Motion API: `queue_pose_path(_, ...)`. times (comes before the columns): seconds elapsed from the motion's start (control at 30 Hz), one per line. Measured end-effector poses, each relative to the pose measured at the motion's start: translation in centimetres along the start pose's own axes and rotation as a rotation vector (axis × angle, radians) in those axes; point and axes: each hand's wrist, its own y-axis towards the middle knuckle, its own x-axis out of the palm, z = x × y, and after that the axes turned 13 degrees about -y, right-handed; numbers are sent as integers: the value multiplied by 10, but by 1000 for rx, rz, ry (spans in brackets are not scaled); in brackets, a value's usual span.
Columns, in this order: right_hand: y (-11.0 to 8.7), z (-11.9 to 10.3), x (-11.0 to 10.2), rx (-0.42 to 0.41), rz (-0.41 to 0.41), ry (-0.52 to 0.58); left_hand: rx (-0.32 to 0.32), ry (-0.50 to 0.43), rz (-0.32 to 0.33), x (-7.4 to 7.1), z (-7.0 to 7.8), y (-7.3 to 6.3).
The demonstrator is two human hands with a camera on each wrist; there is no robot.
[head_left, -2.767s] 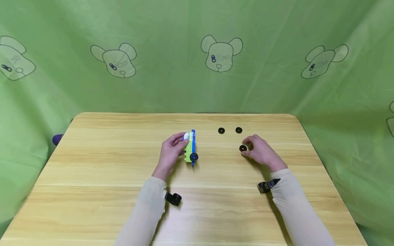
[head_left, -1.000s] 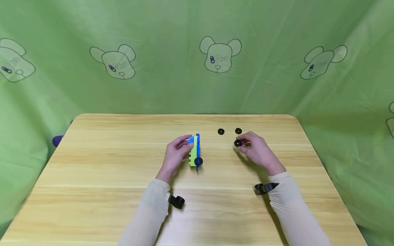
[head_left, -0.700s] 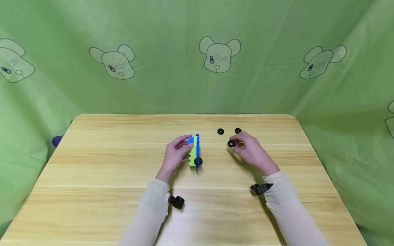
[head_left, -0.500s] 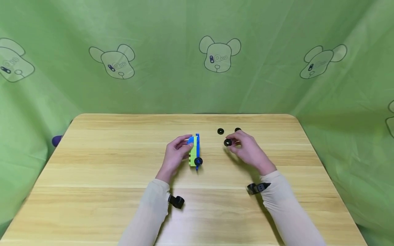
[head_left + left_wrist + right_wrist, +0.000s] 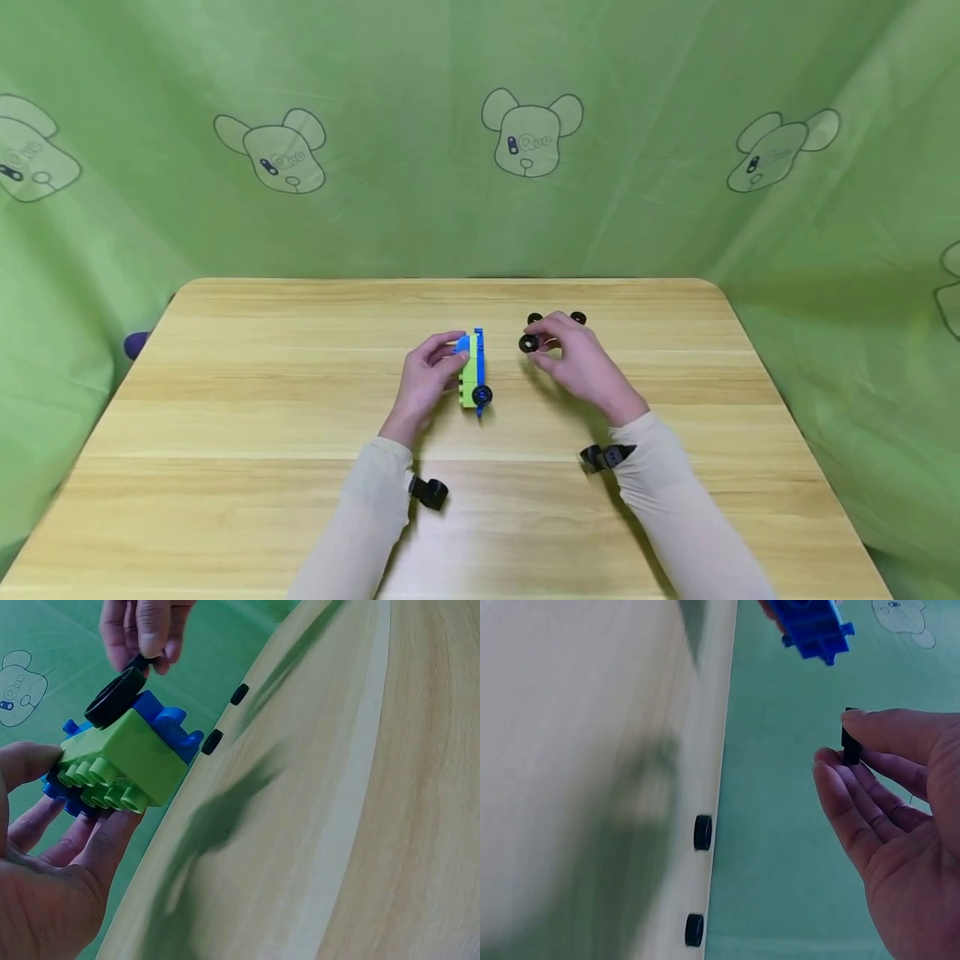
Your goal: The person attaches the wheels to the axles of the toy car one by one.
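My left hand [image 5: 426,382] grips a toy car [image 5: 469,372] built of lime green and blue bricks, tilted on its side above the table. One black tyre [image 5: 116,697] is fitted on the car near its closer end; studs on the green bricks face the left palm. To the right of the car, my right hand [image 5: 581,362] pinches a loose black tyre [image 5: 528,343] between thumb and fingers, held in the air. In the right wrist view that tyre [image 5: 850,736] appears edge-on, apart from the car's blue base [image 5: 814,628].
Two more black tyres lie near the table's far edge: one tyre [image 5: 535,318] partly behind my right hand, another tyre [image 5: 578,317] to its right. The wooden table [image 5: 247,375] meets a green curtain [image 5: 405,192] at the back and sides.
My right hand has picked the tyre up from the table and moved it left toward the car. The left hand has shifted slightly right and nearer, still holding the car.
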Motion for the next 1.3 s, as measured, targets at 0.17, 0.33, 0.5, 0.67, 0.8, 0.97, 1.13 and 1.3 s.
queue_pose_path(0.17,4,-11,2,-19,2,13,-13,-1,-13,1,5,-2)
queue_pose_path(0.33,7,-19,5,-25,10,20,-2,7,-12,1,5,0)
queue_pose_path(0.5,9,-28,6,-41,20,41,10,-5,0,1,0,2)
queue_pose_path(0.67,8,-34,8,-53,21,48,-3,-3,-9,3,-2,0)
queue_pose_path(0.8,9,-36,11,-69,24,54,5,-5,-20,5,-3,0)
queue_pose_path(0.97,11,-39,13,-96,23,50,4,-13,-30,5,-4,1)
queue_pose_path(1.13,12,-42,15,-112,26,24,-1,-29,-31,6,-4,1)
queue_pose_path(1.3,13,-43,16,-94,18,18,-4,-35,-36,6,-2,1)
